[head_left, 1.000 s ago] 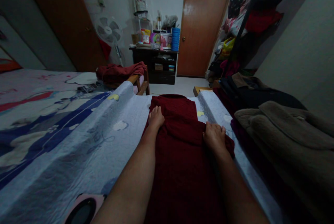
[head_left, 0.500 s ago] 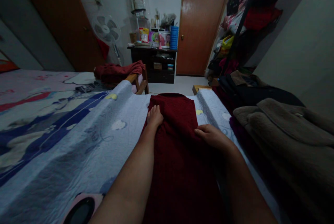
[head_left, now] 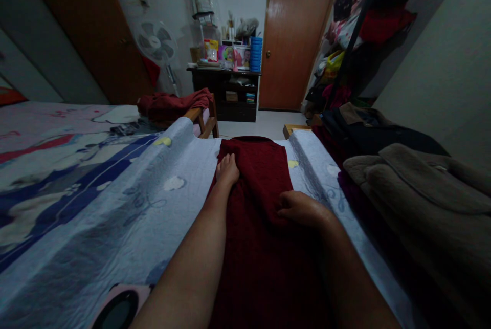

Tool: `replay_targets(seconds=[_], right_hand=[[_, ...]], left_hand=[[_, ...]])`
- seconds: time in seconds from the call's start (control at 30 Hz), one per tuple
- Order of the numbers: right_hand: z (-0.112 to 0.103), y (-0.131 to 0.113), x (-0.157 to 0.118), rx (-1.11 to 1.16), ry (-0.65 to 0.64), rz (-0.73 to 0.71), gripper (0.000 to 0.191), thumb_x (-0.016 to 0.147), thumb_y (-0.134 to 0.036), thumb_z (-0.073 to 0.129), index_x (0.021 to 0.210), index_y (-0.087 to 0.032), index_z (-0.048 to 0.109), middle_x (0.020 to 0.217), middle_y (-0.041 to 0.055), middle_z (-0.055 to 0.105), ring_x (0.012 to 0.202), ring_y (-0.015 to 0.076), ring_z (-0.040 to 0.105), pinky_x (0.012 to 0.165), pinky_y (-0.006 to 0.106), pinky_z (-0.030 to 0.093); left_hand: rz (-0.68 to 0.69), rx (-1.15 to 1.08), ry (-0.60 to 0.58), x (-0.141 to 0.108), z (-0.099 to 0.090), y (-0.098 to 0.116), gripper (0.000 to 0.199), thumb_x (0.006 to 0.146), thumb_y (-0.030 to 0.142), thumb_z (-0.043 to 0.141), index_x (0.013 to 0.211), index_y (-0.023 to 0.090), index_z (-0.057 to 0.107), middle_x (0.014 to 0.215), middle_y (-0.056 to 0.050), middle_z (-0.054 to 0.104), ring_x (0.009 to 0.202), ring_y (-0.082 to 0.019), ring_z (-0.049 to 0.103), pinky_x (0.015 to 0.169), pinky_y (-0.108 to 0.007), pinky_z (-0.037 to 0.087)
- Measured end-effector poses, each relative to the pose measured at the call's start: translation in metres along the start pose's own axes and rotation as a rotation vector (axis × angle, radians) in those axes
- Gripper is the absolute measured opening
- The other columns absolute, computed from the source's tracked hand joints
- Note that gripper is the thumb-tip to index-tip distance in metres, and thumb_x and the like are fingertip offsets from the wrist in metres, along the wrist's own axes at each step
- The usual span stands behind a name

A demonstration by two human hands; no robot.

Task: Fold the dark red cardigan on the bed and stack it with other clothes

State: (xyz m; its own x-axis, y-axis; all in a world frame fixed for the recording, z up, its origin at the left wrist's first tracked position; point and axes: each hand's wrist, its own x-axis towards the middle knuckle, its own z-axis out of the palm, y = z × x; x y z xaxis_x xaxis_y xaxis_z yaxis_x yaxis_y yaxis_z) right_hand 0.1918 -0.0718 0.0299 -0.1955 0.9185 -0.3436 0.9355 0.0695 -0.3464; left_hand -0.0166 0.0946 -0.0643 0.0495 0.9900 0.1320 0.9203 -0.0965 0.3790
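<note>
A dark red garment [head_left: 268, 272] lies at 12 o'clock on a pale blue sheet [head_left: 153, 226]. The right arm [head_left: 351, 262] bends inward, the right hand [head_left: 301, 207] curled narrow at the garment's 2 o'clock; farther off, a nearly straight left arm [head_left: 195, 252] sets the left hand [head_left: 227, 169] palm-down at 11 o'clock. Whether either grips cannot be told.

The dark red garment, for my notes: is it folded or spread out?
Partly folded: the dark red garment lies lengthwise on the blanket, a slanting fold between the left hand and right hand. Layers beneath: cannot tell.
</note>
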Motion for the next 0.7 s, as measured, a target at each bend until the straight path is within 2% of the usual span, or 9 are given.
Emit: replay_targets(seconds=[0.17, 0.27, 0.37, 0.5, 0.6, 0.7], right_hand=[[-0.010, 0.006, -0.007, 0.007, 0.083, 0.008, 0.003, 0.078, -0.018, 0.061, 0.080, -0.018, 0.063, 0.082, 0.0022, 0.066, 0.071, 0.0125, 0.056, 0.059, 0.022, 0.034], [-0.018, 0.003, -0.015, 0.037, 0.083, 0.006, 0.009, 0.078, -0.027, 0.064, 0.079, -0.018, 0.062, 0.081, 0.0023, 0.065, 0.070, 0.0129, 0.055, 0.057, 0.023, 0.033], [-0.021, -0.007, -0.021, 0.040, -0.012, -0.013, 0.021, 0.079, -0.039, 0.065, 0.077, -0.018, 0.063, 0.077, 0.0026, 0.066, 0.066, 0.0134, 0.055, 0.054, 0.024, 0.032], [-0.013, -0.024, -0.018, 0.042, -0.128, -0.042, 0.026, 0.076, -0.044, 0.066, 0.081, -0.019, 0.065, 0.079, 0.0025, 0.067, 0.067, 0.0145, 0.058, 0.053, 0.024, 0.033], [-0.003, -0.029, -0.011, -0.014, -0.109, -0.055, 0.034, 0.069, -0.045, 0.072, 0.091, -0.019, 0.064, 0.089, 0.0038, 0.068, 0.074, 0.0167, 0.060, 0.056, 0.024, 0.034], [0.001, -0.025, -0.007, -0.053, -0.065, -0.057, 0.038, 0.069, -0.036, 0.072, 0.100, -0.018, 0.061, 0.097, 0.0055, 0.068, 0.079, 0.0175, 0.060, 0.059, 0.024, 0.036]], left_hand=[[-0.001, 0.023, -0.022, 0.001, 0.000, 0.001, 0.057, 0.089, 0.014, 0.031, 0.146, 0.011, 0.033, 0.153, -0.016, 0.034, 0.142, -0.026, 0.030, 0.115, -0.042, 0.026], [0.006, 0.044, -0.025, 0.000, -0.001, 0.002, 0.056, 0.091, 0.016, 0.029, 0.147, 0.010, 0.032, 0.153, -0.016, 0.034, 0.142, -0.026, 0.031, 0.115, -0.041, 0.026], [0.007, 0.053, -0.026, 0.000, -0.001, 0.002, 0.055, 0.092, 0.017, 0.028, 0.147, 0.011, 0.032, 0.153, -0.015, 0.035, 0.141, -0.027, 0.032, 0.115, -0.042, 0.026], [0.011, 0.054, -0.021, 0.000, -0.001, 0.001, 0.055, 0.092, 0.015, 0.027, 0.146, 0.011, 0.033, 0.152, -0.017, 0.036, 0.140, -0.027, 0.033, 0.113, -0.043, 0.028], [0.014, 0.053, -0.020, 0.000, -0.001, 0.001, 0.054, 0.092, 0.015, 0.027, 0.145, 0.011, 0.034, 0.152, -0.017, 0.036, 0.140, -0.028, 0.034, 0.113, -0.043, 0.028], [0.016, 0.046, -0.015, 0.000, -0.001, 0.001, 0.054, 0.092, 0.015, 0.027, 0.145, 0.012, 0.035, 0.152, -0.017, 0.036, 0.140, -0.027, 0.033, 0.113, -0.044, 0.027]])
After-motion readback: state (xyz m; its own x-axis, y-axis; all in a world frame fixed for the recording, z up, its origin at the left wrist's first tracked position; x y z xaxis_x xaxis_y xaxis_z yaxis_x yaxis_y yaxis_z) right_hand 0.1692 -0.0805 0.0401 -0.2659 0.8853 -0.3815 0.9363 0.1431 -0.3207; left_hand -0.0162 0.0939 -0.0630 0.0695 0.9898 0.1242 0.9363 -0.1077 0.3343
